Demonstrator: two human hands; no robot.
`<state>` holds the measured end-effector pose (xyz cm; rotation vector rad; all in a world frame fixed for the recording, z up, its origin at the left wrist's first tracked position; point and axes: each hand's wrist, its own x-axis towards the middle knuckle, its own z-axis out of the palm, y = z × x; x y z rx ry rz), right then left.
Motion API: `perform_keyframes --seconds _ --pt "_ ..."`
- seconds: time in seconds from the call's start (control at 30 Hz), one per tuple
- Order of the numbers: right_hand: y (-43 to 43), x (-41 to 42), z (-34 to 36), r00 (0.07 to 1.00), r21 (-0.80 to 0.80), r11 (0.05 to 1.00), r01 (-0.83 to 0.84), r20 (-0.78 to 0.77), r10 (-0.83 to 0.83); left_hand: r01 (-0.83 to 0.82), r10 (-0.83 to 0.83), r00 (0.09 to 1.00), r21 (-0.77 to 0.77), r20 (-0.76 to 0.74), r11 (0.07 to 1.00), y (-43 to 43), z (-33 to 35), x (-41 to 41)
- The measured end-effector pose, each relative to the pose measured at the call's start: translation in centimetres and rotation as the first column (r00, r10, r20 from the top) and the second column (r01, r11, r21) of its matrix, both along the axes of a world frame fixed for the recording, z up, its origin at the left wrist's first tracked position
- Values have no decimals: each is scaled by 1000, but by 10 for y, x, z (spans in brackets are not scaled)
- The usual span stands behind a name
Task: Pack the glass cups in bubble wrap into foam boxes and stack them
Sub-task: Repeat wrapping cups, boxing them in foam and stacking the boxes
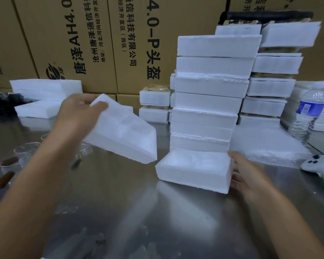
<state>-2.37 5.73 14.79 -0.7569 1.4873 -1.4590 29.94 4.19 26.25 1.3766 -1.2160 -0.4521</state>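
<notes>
A: Head view first: where the hands?
B: Well apart. Left hand up over the left of the metal table, clamped on the far corner of a foam lid, thumb on top.
A: Lid level?
B: Tilted, low end down to the right, hollow side up, off the table, near the foam box but not touching.
A: And the right hand?
B: Wrapped round the right end of that open foam box, thumb by the far corner, fingers down the side. Box flat on the table, just in front of a tall stack of foam boxes; touching or not, hard to tell.
A: Anything inside?
B: Pale shapes, too blurred to name.
A: Glass cups?
B: Several glass cups bare on the near left of the table, partly behind the left forearm. Sheet of bubble wrap right of the stack.
A: Beyond that?
B: More foam pieces behind and far left, a water bottle and a white controller at the right, printed cardboard cartons along the far side.
</notes>
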Motion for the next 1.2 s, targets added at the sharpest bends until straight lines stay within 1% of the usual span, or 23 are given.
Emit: perform_keyframes --seconds 0.1,0.13,0.2,0.3,0.33,0.37,0.4,0.47,0.5,0.57,0.63,0.73,0.8,0.97,1.0,1.1,1.2 --pt "6 -12 6 999 16 999 46 23 -47 116 -75 979 216 -190 970 -15 -13 29" --pt "8 -15 7 998 21 998 54 25 -54 148 -90 972 269 -218 952 -20 -22 35" --pt "9 -19 7 998 43 998 54 15 -54 186 -109 969 359 -224 915 -30 -40 39" --pt "10 -21 6 998 87 994 67 -3 -67 219 -129 966 443 -225 869 -46 -62 36" --pt "10 -22 6 998 94 993 70 -7 -69 215 -138 971 466 -194 858 -53 -69 35" --pt "10 -23 5 997 101 992 73 -14 -72 197 -156 980 491 -125 849 -60 -74 35" --pt "9 -24 4 997 111 991 79 -25 -77 171 -189 982 520 -19 837 -67 -79 36" --pt "8 -26 2 993 135 985 106 -72 -97 110 -271 942 584 196 804 -79 -84 36" --pt "7 -26 2 989 146 982 122 -106 -107 80 -293 920 608 260 790 -84 -85 35" --pt "6 -25 1 979 160 978 134 -172 -106 19 -279 897 601 342 799 -97 -86 35" --pt "4 -25 0 972 178 977 113 -222 -72 -30 -216 908 569 360 822 -110 -83 34" --pt "4 -22 -1 962 186 981 56 -272 -4 -51 -130 943 517 306 855 -134 -80 35" --pt "4 -20 -1 949 157 987 45 -316 7 -34 -130 946 488 297 872 -148 -79 36" --pt "2 -15 -3 904 -2 990 139 -409 -128 -74 -56 967 483 250 873 -180 -83 32" --pt "1 -15 -3 895 -26 987 156 -420 -153 -79 -31 977 492 211 867 -185 -86 31" --pt "0 -13 -4 863 -55 979 196 -464 -198 -51 50 999 547 16 835 -196 -96 29" --pt "1 -14 -6 845 -61 976 210 -492 -212 73 92 964 584 -248 809 -206 -104 31"
